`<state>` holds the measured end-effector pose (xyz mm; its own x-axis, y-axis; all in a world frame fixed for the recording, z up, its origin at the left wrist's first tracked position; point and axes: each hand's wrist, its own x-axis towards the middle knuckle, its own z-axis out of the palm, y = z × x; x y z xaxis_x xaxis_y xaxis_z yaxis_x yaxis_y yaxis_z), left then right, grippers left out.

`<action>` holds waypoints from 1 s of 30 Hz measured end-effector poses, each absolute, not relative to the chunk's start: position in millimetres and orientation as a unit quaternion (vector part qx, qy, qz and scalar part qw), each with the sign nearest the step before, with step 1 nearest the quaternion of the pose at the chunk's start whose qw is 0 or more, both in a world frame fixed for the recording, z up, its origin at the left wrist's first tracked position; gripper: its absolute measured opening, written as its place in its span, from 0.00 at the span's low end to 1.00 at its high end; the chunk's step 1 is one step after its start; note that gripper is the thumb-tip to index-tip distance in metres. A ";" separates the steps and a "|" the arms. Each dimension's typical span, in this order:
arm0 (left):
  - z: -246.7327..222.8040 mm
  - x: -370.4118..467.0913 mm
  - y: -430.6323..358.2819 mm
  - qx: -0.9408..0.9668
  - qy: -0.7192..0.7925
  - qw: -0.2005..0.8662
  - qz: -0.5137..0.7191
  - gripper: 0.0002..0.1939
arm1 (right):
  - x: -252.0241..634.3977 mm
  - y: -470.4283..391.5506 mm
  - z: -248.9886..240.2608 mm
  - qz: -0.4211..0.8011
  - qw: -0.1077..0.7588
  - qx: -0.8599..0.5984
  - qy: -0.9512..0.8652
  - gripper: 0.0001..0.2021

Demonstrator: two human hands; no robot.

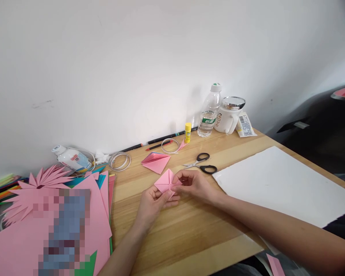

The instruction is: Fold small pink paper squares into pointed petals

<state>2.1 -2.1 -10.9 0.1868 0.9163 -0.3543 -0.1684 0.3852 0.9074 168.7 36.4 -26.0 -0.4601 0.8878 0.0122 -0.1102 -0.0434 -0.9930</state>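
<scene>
I see the left hand (152, 202) holding the pink folded paper (163, 183) from below, over the tabletop (175, 237), maybe to keep it steady; the right hand (196, 186) pinches its side, perhaps against slipping; scissors (196, 164) lie near, within reach.

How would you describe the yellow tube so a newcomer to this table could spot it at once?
Start at the white wall and follow the far edge of the wooden table to the clear water bottle. Just left of that bottle is the yellow tube. It is small and upright, unlike the dark pens lying flat beside it.
</scene>
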 end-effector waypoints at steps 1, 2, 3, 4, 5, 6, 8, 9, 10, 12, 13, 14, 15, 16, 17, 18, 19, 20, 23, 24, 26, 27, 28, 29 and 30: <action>-9.9 2.3 -2.4 0.378 0.492 0.675 0.399 0.18 | 168.5 36.2 -24.6 0.635 0.391 -0.343 -0.571 0.12; -9.0 2.4 -2.7 0.378 0.489 0.681 0.394 0.18 | 168.4 35.9 -23.1 0.633 0.389 -0.346 -0.573 0.12; -8.2 2.5 -3.0 0.377 0.485 0.686 0.389 0.19 | 168.4 35.7 -21.7 0.631 0.387 -0.347 -0.576 0.11; -7.6 2.6 -3.3 0.374 0.482 0.692 0.387 0.19 | 168.4 35.5 -20.5 0.630 0.385 -0.346 -0.578 0.11; -7.3 2.6 -3.5 0.370 0.479 0.695 0.387 0.20 | 168.4 35.2 -19.4 0.631 0.383 -0.344 -0.580 0.10; -7.2 2.6 -3.7 0.365 0.479 0.697 0.388 0.20 | 168.4 35.0 -18.4 0.632 0.380 -0.342 -0.582 0.10; -7.9 2.5 -4.1 0.360 0.483 0.697 0.389 0.20 | 168.2 34.4 -17.1 0.634 0.372 -0.339 -0.587 0.10; -8.3 2.5 -4.2 0.360 0.487 0.694 0.389 0.20 | 168.1 34.2 -16.8 0.634 0.369 -0.340 -0.588 0.10; -8.7 2.6 -4.3 0.362 0.490 0.690 0.390 0.20 | 168.0 34.0 -16.7 0.633 0.367 -0.342 -0.590 0.11; -8.9 3.2 -4.4 0.370 0.490 0.687 0.390 0.19 | 168.2 34.1 -17.4 0.626 0.368 -0.347 -0.593 0.11; -8.4 3.6 -4.3 0.372 0.488 0.687 0.389 0.19 | 168.5 34.3 -18.1 0.623 0.370 -0.347 -0.595 0.11; -7.7 4.2 -4.2 0.372 0.487 0.689 0.388 0.19 | 168.8 34.5 -18.9 0.622 0.372 -0.344 -0.597 0.10; -6.7 4.8 -4.1 0.370 0.486 0.692 0.385 0.19 | 169.2 34.8 -19.8 0.622 0.373 -0.340 -0.599 0.10; -5.5 5.4 -4.0 0.364 0.487 0.695 0.383 0.20 | 169.7 35.0 -20.5 0.622 0.373 -0.337 -0.600 0.09; -4.3 6.0 -3.9 0.358 0.488 0.698 0.382 0.20 | 170.1 35.1 -21.0 0.622 0.374 -0.335 -0.601 0.09; -3.2 6.5 -3.8 0.352 0.489 0.700 0.383 0.20 | 170.5 35.3 -21.3 0.621 0.373 -0.335 -0.602 0.09; -2.2 6.9 -3.8 0.347 0.489 0.702 0.383 0.20 | 170.9 35.4 -21.2 0.619 0.372 -0.337 -0.604 0.09; -1.5 7.3 -3.9 0.344 0.489 0.703 0.384 0.20 | 171.2 35.4 -21.0 0.618 0.370 -0.339 -0.606 0.10; -0.6 7.8 -4.4 0.342 0.486 0.704 0.388 0.20 | 171.8 35.6 -19.7 0.618 0.370 -0.340 -0.605 0.10; -0.8 7.8 -4.6 0.343 0.485 0.704 0.389 0.20 | 172.0 35.7 -19.5 0.619 0.371 -0.341 -0.603 0.11; -1.8 7.4 -4.8 0.346 0.478 0.707 0.391 0.20 | 172.4 35.9 -19.6 0.620 0.372 -0.342 -0.600 0.11; -2.5 7.0 -4.8 0.349 0.473 0.709 0.391 0.20 | 172.6 36.0 -20.0 0.621 0.373 -0.342 -0.598 0.11; -3.4 6.4 -4.8 0.354 0.466 0.711 0.391 0.20 | 172.9 36.2 -20.6 0.622 0.373 -0.342 -0.597 0.10; -4.5 5.8 -4.7 0.361 0.458 0.712 0.391 0.19 | 173.2 36.3 -21.3 0.623 0.375 -0.342 -0.595 0.10; -5.5 5.1 -4.8 0.370 0.450 0.713 0.390 0.19 | 173.4 36.5 -22.1 0.625 0.376 -0.340 -0.593 0.10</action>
